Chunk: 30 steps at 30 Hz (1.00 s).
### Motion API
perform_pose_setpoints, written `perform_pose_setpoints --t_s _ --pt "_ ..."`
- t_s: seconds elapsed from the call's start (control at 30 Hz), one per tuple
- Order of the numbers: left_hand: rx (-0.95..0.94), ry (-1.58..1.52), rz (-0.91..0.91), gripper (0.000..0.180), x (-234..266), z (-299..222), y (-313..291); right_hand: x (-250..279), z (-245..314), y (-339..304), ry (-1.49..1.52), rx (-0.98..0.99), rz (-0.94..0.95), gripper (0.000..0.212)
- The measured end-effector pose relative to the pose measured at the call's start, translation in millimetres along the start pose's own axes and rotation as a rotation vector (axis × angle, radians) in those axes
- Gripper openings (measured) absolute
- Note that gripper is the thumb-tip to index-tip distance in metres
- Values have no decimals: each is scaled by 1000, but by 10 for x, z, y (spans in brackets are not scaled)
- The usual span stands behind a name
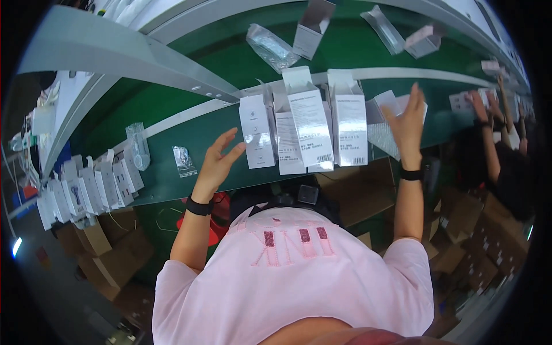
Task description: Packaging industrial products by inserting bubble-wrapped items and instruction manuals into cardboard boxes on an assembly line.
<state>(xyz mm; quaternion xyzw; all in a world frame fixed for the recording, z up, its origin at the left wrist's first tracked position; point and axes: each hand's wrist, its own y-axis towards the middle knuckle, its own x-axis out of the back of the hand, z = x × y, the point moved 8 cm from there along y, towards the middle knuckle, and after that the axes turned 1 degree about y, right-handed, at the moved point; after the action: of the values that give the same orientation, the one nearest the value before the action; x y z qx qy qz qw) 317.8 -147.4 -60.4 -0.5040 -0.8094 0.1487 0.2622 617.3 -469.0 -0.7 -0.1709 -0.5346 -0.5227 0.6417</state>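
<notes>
Several white cartons stand side by side at the table's front edge, their top flaps raised. My left hand (217, 164) is open, its fingers apart beside the leftmost carton (257, 135); I cannot tell whether they touch. In the middle, one carton (310, 126) leans in front of its neighbours, and a further carton (351, 129) stands to its right. My right hand (407, 129) is raised and open, thumb and fingers spread. Behind it lies a white carton (386, 103), partly hidden by the hand, with a bubble-wrap pouch (382, 138) below.
A small clear packet (184, 161) and a bubble-wrap roll (138, 146) lie left on the green table (215, 129). More white cartons (95, 187) line its left end. A grey metal beam (172, 66) crosses overhead. At far right, a co-worker's hand (478, 106) is near cartons.
</notes>
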Motion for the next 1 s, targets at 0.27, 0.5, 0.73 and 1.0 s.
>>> perform_pose_setpoints --t_s 0.27,0.5,0.73,1.0 --pt "-71 4 -138 57 77 -131 -186 -1306 1474 1675 82 272 609 46" --pt "-103 -51 -259 58 391 -26 -488 -1575 1144 1819 -276 431 286 29" --pt "-250 -16 -208 64 722 -313 -681 346 891 1369 -330 131 266 40" --pt "-742 -23 38 103 1275 -749 -1144 1487 2484 -427 197 34 371 12"
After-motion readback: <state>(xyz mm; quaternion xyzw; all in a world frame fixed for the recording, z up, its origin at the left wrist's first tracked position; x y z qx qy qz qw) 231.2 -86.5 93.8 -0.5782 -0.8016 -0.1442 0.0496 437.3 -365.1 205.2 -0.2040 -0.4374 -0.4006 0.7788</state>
